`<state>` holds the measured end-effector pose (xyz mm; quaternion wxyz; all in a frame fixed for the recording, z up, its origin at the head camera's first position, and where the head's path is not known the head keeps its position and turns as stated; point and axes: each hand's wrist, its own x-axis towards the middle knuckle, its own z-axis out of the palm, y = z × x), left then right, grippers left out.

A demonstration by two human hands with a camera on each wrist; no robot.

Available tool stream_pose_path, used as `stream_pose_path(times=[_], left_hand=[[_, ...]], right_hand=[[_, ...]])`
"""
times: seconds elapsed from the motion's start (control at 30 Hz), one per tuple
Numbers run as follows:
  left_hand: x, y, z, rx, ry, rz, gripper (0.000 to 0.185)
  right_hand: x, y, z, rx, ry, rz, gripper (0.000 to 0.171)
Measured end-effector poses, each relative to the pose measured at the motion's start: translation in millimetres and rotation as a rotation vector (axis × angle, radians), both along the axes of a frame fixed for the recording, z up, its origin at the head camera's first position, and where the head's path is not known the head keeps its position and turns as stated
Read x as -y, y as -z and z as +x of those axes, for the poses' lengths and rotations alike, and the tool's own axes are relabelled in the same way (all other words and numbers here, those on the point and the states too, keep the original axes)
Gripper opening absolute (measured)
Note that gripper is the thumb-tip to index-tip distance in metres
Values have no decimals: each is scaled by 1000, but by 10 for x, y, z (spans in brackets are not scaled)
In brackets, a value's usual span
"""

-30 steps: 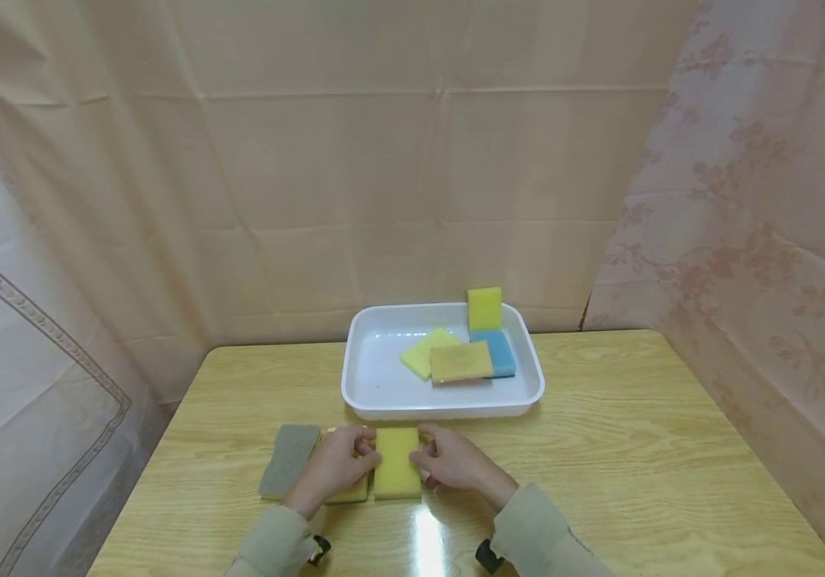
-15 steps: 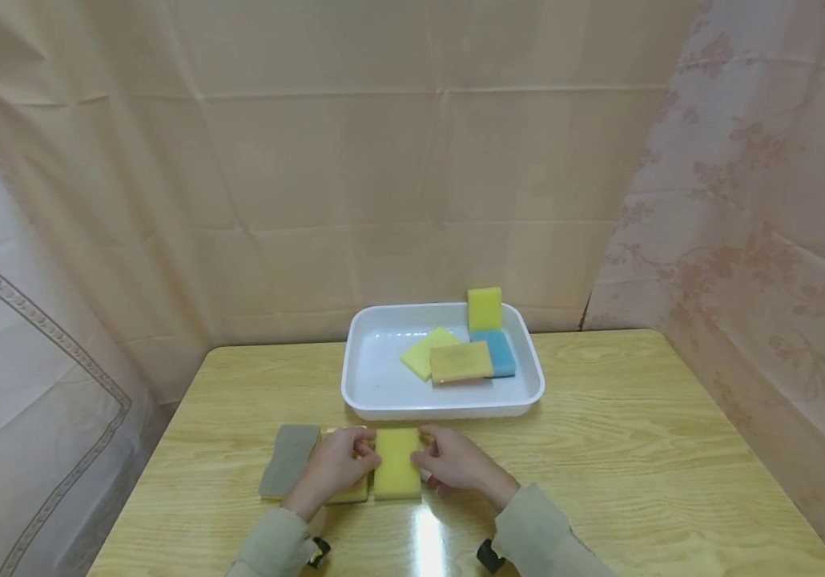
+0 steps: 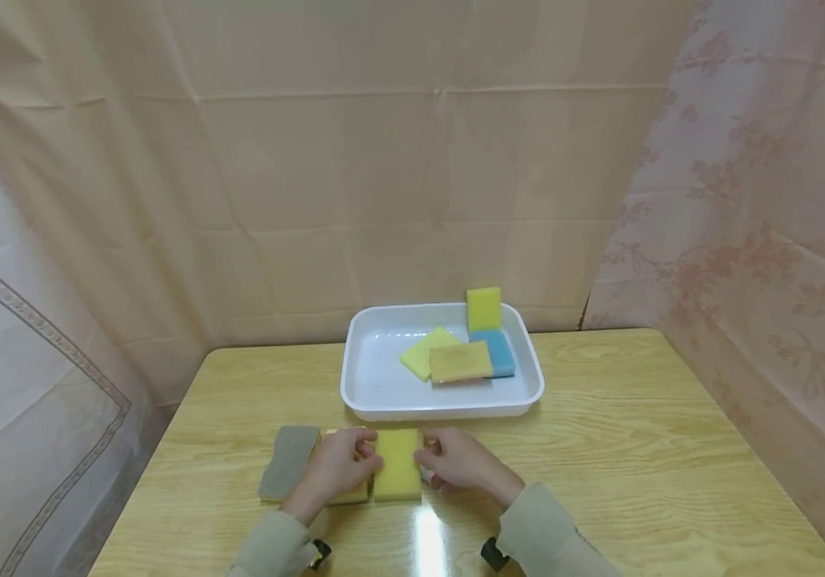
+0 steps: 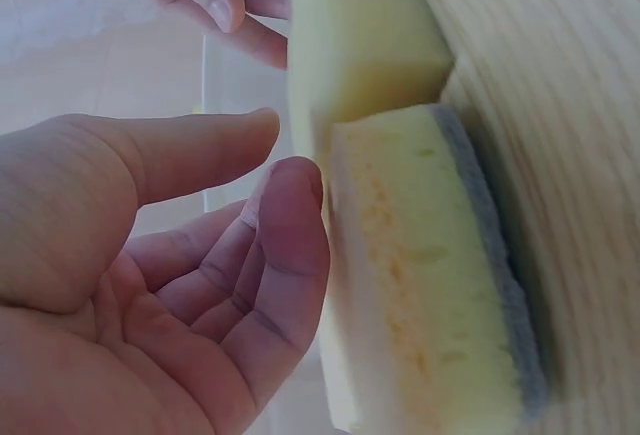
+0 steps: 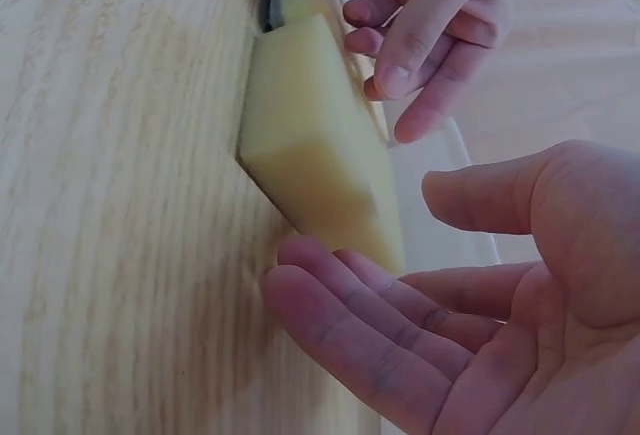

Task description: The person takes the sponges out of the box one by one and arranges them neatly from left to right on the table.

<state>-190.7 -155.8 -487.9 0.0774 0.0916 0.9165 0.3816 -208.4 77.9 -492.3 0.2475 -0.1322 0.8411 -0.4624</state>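
A yellow sponge (image 3: 397,466) lies flat on the table between my two hands. My left hand (image 3: 343,466) hovers at its left edge, fingers loosely bent and thumb apart from the fingertips in the left wrist view, holding nothing. Partly hidden under that hand is a layered scouring sponge (image 4: 425,265), pale orange and yellow with a grey pad against the table. Farther left lies a sponge with its grey scouring side up (image 3: 290,462). On the right, my right hand (image 3: 461,460) has its fingertips close by the yellow sponge's edge, its fingers relaxed and its palm holding nothing.
Behind the sponges stands a white tray (image 3: 376,401). Inside it are a pale yellow sponge (image 3: 423,357), a tan sponge (image 3: 460,362) and a blue sponge (image 3: 501,353). Another yellow sponge (image 3: 484,309) leans upright on the tray's back rim. A beige cloth (image 3: 384,200) hangs behind the table.
My right hand has eased slightly to the right, its thumb drawing back from over the yellow sponge. The left hand and the sponges stay almost where they were.
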Motion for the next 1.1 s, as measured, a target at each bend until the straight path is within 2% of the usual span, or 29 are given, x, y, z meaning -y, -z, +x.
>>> stream_pose_path(times=[0.23, 0.37, 0.53, 0.63, 0.77, 0.9, 1.1], left_hand=[[-47, -39, 12, -23, 42, -1, 38], [-83, -83, 15, -38, 83, -9, 38], [-142, -176, 21, -22, 152, -1, 40], [-182, -243, 7, -8, 184, -12, 40], [-237, -322, -39, -38, 231, -11, 38], [-305, -397, -105, -79, 283, -11, 33], [-426, -553, -247, -109, 327, -79, 28]], right_hand=[[-98, -63, -47, -31, -34, -8, 49], [-190, -134, -82, -59, -39, -17, 42], [-287, -270, -120, -49, -32, -12, 31], [-347, -328, -156, -42, -20, -6, 34], [-427, -390, -205, -87, -13, 24, 39], [-498, -476, -249, -123, -9, 48, 34], [-605, -597, -333, -194, -10, 85, 30]])
